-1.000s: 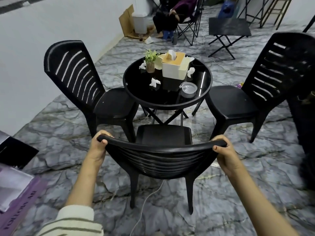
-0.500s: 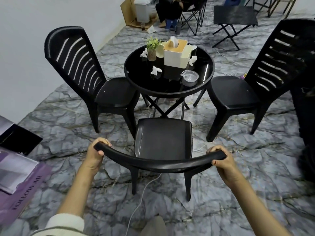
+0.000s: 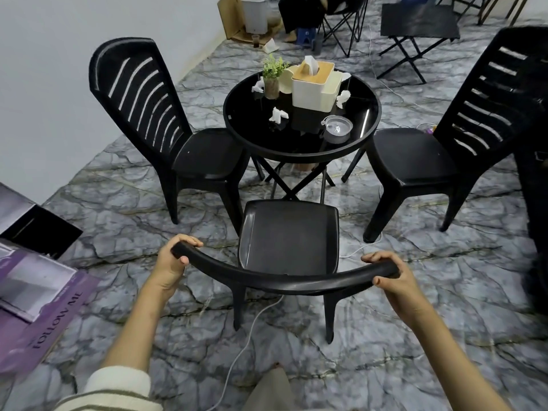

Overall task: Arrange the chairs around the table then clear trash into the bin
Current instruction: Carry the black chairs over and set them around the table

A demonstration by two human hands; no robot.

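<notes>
A black plastic chair (image 3: 289,235) stands in front of me, its seat facing the round black table (image 3: 299,148). My left hand (image 3: 173,264) grips the left end of its backrest and my right hand (image 3: 391,280) grips the right end. Two more black chairs flank the table, one at the left (image 3: 166,129) and one at the right (image 3: 439,149). On the table lie crumpled white tissues (image 3: 278,114), a cream tissue box (image 3: 315,87), a small potted plant (image 3: 272,77) and a clear ashtray (image 3: 338,129). A white bin (image 3: 255,13) stands far back by the wall.
A white cable (image 3: 246,342) runs across the marble floor under the near chair. Purple and black boxes (image 3: 35,292) lie at my left. A folding table (image 3: 418,22) and a seated person (image 3: 299,16) are at the back. A dark object fills the right edge.
The near chair has come closer to the table and its back now stands more upright, so I look down on the seat. Both hands stay on the backrest.
</notes>
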